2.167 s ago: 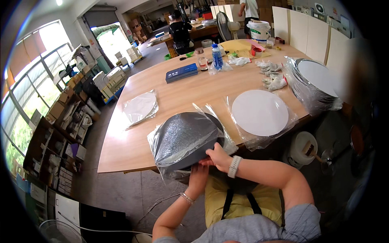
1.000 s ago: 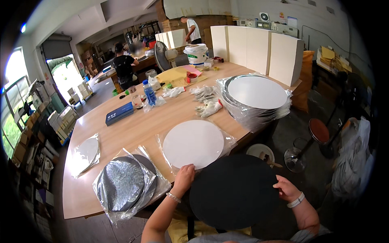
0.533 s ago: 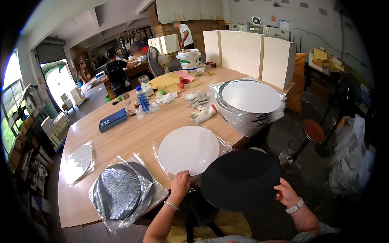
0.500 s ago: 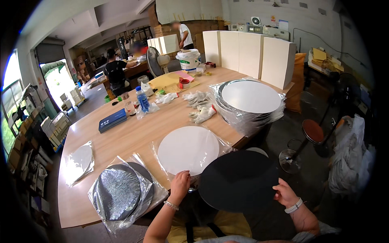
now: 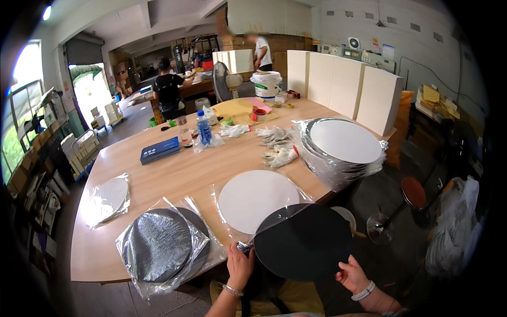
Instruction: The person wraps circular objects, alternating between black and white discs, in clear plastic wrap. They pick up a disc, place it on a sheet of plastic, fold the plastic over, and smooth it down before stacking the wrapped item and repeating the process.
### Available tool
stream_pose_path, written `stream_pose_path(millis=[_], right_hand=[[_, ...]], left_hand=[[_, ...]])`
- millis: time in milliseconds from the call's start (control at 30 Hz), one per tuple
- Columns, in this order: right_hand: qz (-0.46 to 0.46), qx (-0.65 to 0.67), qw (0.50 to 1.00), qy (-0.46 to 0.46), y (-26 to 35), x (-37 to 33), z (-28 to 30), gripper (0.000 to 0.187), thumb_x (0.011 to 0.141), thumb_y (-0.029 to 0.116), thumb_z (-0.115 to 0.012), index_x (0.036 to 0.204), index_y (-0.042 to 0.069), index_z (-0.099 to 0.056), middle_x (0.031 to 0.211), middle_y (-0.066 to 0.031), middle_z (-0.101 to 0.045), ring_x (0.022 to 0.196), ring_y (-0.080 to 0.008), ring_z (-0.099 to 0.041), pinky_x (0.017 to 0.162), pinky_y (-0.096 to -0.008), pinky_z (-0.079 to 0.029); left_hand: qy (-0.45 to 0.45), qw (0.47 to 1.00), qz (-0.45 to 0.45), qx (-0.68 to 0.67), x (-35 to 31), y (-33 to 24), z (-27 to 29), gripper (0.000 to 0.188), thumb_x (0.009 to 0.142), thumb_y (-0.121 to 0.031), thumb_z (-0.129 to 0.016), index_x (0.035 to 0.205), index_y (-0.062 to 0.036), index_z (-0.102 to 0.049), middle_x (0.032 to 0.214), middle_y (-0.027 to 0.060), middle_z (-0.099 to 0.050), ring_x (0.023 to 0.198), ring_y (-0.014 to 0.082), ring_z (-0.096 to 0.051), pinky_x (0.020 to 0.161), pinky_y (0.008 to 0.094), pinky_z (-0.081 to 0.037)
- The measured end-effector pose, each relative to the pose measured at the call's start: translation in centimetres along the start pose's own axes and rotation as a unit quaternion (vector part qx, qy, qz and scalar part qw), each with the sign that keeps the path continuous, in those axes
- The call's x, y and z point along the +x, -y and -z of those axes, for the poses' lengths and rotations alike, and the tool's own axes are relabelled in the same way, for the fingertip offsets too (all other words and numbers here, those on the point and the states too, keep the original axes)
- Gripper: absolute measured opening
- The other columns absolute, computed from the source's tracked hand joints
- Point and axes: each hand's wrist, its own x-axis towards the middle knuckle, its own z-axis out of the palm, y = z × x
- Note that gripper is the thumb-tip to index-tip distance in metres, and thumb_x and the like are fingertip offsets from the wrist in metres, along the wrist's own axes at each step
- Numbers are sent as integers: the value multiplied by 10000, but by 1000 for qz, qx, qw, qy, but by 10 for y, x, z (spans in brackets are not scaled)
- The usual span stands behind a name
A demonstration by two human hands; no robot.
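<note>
A black round disc (image 5: 303,248) is tilted over the table's near edge. My right hand (image 5: 355,277) pinches its right rim between thumb and fingers. My left hand (image 5: 240,268) is closed at the near edge of a clear plastic bag (image 5: 215,203), where the film is bunched and shiny. That bag lies flat around a white round disc (image 5: 259,198). Its film appears to overlap the far left part of the black disc. To the left, dark grey discs in clear bags (image 5: 163,243) lie stacked at the table's edge.
A small bagged white disc (image 5: 111,198) lies far left. A stack of bagged discs (image 5: 346,140) stands right, before tall white boxes (image 5: 332,84). Work gloves (image 5: 280,156), a blue box (image 5: 160,150), a bottle (image 5: 204,128) and a bucket (image 5: 265,84) stand farther back. Two people work beyond.
My right hand has brought the black disc left and slightly down, its far left part now under the bag's film. My left hand has shifted slightly down. The whole view has turned a little left.
</note>
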Motion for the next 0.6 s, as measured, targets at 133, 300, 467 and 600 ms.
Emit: stream_pose_path(millis=[133,300,467,600], right_hand=[[13,-55,998,-42,-13,0,-3,245,895,43,-487,1056,219,-432,855,14,-517,602,-148,-507,526,-270,-424],[5,-37,997,-61,-19,-2,-22,249,899,66,-501,1076,227,-430,796,9,-507,608,-164,-528,514,-297,-430],[3,-41,997,-63,-34,1,-34,232,905,84,-500,1078,228,-440,822,10,-525,618,-162,-556,503,-295,-452],[-8,-54,997,-47,-41,1,-50,252,911,84,-495,1105,232,-432,838,1,-535,635,-165,-566,506,-306,-472]], left_hand=[[93,981,139,-97,-15,24,-22,398,867,-341,-606,994,21,-498,595,112,-570,564,359,-606,505,390,-474],[90,774,300,-550,-34,13,-39,263,944,-283,-501,869,-39,-564,607,-23,-502,482,64,-434,445,195,-353],[-79,768,215,-598,-49,-17,-89,174,958,-162,-459,1016,-28,-552,922,46,-582,833,110,-544,705,234,-471],[71,810,178,-555,-50,-13,-127,190,950,-145,-464,1075,-19,-533,998,63,-577,901,142,-546,779,266,-458]])
